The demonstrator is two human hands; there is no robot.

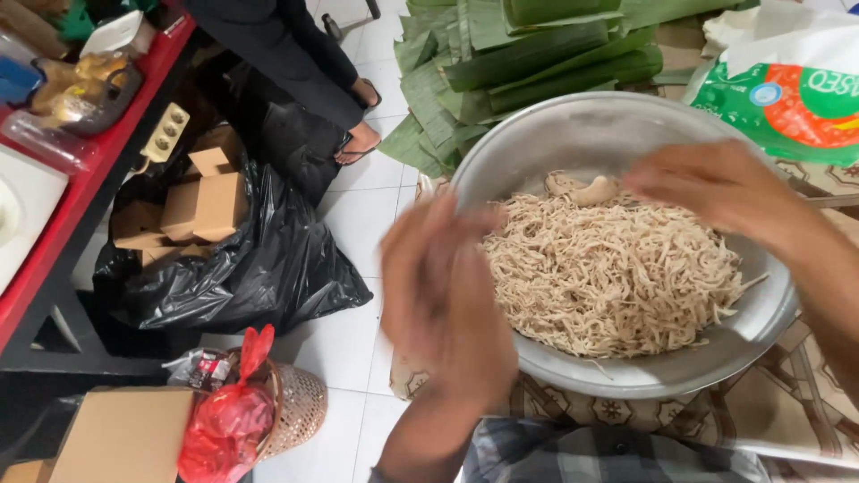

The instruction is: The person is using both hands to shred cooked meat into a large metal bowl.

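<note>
- Left hand (445, 300): nearest the camera, lower centre of the frame, blurred. It hovers over the near left rim of the metal bowl (761, 326). Fingers lie close together, palm turned toward the bowl. Whether it grips anything cannot be told.
- Right hand (716, 186): upper right of the frame, above the far side of the bowl. Fingers curve downward over the food, loosely spread. Any pinch on strands is hidden; grip state cannot be told.
- Shredded meat (608, 273): pale beige strands, heaped in the bowl, centre right of the frame. The heap covers most of the bowl floor.
- Unshredded piece (583, 187): a pale lump at the far edge of the heap, just left of the right hand.
- Patterned cloth (787, 402): under the bowl, lower right.
- Banana leaves (528, 54): a green folded stack, top centre, just beyond the bowl.
- Plastic bag (787, 98): white with green and orange print, upper right, beside the bowl.
- Black bag (259, 259): on the white tiled floor, centre left, holding small cardboard boxes (208, 201).
- Red bag (231, 420): lower left, set in a woven basket (300, 407).
- Red-edged table (107, 143): upper left.
- Another person's foot (360, 140): sandalled, on the tiles, top centre left.
</note>
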